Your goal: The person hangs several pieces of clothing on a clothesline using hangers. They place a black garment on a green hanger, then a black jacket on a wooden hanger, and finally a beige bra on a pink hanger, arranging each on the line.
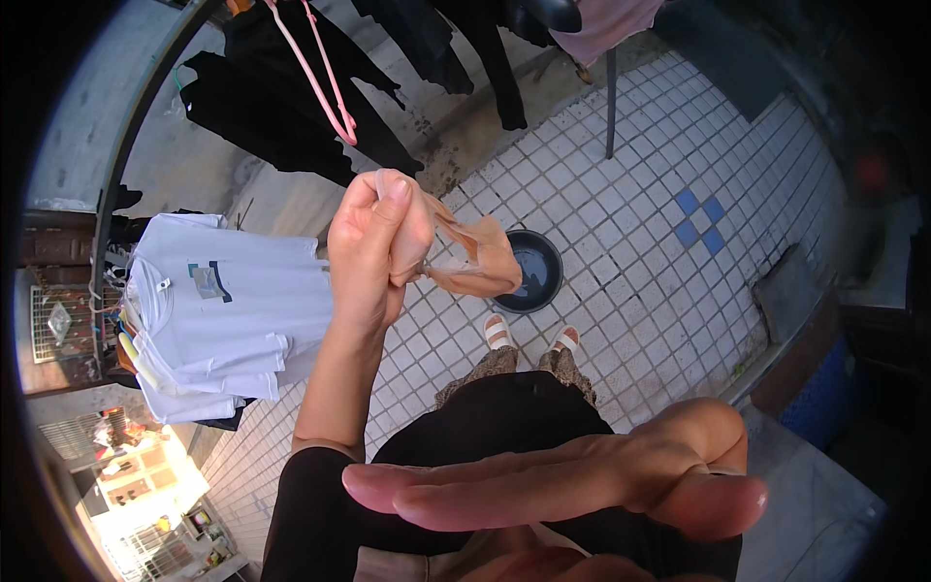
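Note:
A limp, thin beige garment (pixel 480 265) with a clear strap is bunched in my left hand (pixel 374 244), raised in front of me. Its loose part hangs off to the right of my fist and covers part of the dark basin (pixel 558 280). This basin stands on the tiled floor just ahead of my sandals and holds some water. Very close to the camera, my right hand (pixel 560 476) has two fingers stretched out and the thumb apart. Nothing shows in its grasp; the lower fingers are blurred and partly cut off.
White T-shirts (pixel 240 291) hang at the left on a curved metal rail (pixel 120 156). A pink hanger (pixel 324 76) dangles ahead, near black clothes (pixel 262 124). A rack leg (pixel 611 109) meets the tiles (pixel 640 240). Beside me at the lower right is a grey surface (pixel 807 495).

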A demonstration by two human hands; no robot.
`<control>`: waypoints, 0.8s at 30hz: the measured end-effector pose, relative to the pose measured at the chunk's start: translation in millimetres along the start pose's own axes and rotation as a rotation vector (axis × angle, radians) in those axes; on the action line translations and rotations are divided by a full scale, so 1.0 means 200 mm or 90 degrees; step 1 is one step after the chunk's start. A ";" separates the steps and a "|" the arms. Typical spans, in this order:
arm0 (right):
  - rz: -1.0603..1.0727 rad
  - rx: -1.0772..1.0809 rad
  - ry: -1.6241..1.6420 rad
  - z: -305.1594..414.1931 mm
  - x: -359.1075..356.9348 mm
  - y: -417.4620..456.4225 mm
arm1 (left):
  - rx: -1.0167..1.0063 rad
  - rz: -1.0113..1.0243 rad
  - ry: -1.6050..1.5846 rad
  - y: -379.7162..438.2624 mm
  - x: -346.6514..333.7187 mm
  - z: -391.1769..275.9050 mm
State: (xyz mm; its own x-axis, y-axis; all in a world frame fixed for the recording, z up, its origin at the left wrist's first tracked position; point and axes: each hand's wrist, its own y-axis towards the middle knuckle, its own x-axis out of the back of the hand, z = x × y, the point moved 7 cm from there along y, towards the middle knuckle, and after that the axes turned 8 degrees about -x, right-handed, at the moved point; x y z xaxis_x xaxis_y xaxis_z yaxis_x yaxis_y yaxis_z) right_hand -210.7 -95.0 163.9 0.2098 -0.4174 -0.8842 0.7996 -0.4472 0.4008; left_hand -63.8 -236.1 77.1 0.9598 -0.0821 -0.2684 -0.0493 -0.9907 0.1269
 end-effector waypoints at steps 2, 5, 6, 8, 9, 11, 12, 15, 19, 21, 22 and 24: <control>-0.069 0.058 -0.145 0.06 0.05 -0.04 | -0.008 0.005 0.011 0.00 -0.02 -0.01; -0.272 0.183 -0.490 0.31 0.40 -0.18 | -0.008 0.000 0.002 -0.03 0.03 -0.02; -0.411 0.204 -0.566 0.42 0.56 -0.27 | -0.026 -0.032 0.027 -0.04 0.05 -0.03; -0.723 0.211 -0.765 0.55 0.89 -0.52 | -0.026 -0.040 0.030 -0.04 0.03 -0.06; -0.824 0.116 -0.954 0.55 1.03 -0.65 | -0.028 -0.041 0.037 -0.03 0.03 -0.09; -0.896 -0.049 -1.078 0.49 1.30 -0.79 | -0.006 0.031 0.028 -0.04 0.02 -0.12; -0.872 -0.111 -1.017 0.43 1.41 -0.81 | 0.000 0.041 0.031 -0.05 0.01 -0.14; -0.776 -0.101 -1.233 0.38 1.52 -0.70 | 0.044 0.142 -0.003 -0.06 -0.03 -0.21; -0.720 -0.070 -1.125 0.37 1.69 -0.59 | 0.015 0.097 0.084 -0.07 -0.02 -0.31; -0.675 -0.097 -1.037 0.32 1.83 -0.59 | 0.021 0.113 0.015 -0.07 0.03 -0.36; -0.646 -0.112 -0.994 0.28 1.87 -0.57 | 0.025 0.134 -0.034 -0.07 0.04 -0.39; -0.563 -0.201 -0.953 0.17 1.92 -0.56 | 0.004 0.104 -0.108 -0.08 0.09 -0.43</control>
State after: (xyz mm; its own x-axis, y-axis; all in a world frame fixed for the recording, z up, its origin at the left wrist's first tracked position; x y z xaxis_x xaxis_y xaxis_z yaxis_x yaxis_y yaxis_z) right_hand -239.2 -233.1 -212.4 -0.8084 -0.5377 0.2397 0.4844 -0.8389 -0.2481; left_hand -21.9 -213.0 153.4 0.8786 -0.2585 -0.4015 -0.2026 -0.9632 0.1767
